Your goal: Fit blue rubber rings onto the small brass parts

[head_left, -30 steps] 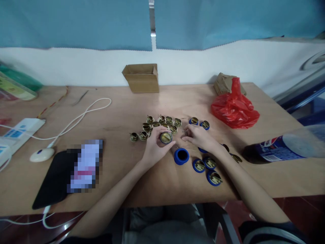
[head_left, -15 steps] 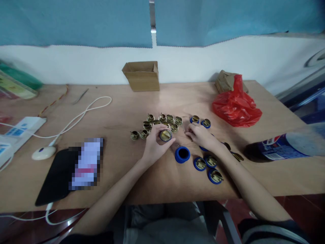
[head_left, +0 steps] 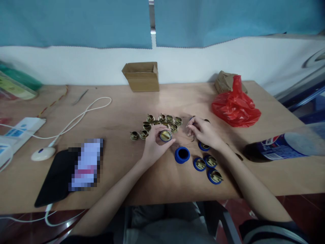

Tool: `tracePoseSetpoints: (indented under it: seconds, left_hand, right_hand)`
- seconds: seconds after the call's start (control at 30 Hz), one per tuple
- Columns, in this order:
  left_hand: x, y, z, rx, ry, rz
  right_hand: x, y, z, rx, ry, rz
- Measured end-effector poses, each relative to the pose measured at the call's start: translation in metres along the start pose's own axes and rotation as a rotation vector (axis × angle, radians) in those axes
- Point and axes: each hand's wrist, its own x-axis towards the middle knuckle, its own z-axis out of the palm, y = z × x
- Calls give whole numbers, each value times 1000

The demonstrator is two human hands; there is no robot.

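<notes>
Brass fittings [head_left: 162,122] behind left hand [head_left: 154,145], blue cap [head_left: 182,154] beside

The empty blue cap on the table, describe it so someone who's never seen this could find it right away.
On the wooden table, look near the front edge, between the left hand and the right hand. The empty blue cap lies there, open side up. The other blue caps beside it hold brass inserts, while its inside is plain dark.

One head-worn camera is looking forward and down across the wooden table [head_left: 122,112], facing the wall behind the cardboard box [head_left: 141,77]. It is sitting close above the table's near edge, taking in both forearms.
</notes>
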Motion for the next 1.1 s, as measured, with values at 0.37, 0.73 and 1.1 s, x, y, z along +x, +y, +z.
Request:
tracePoseSetpoints:
  seconds: [0.37,0.73,1.1]
  left_hand:
    - [-2,2,0,-7,-18,-30]
    - [-1,-1,-1,-104,-107,-59]
    - [-5,-3,0,-58,-73,-90]
  right_hand:
    - [-3,-20,-5,496,-138,154]
    - [-1,-22,8,407,-80,51]
    - [-6,-32,11,393,-103,113]
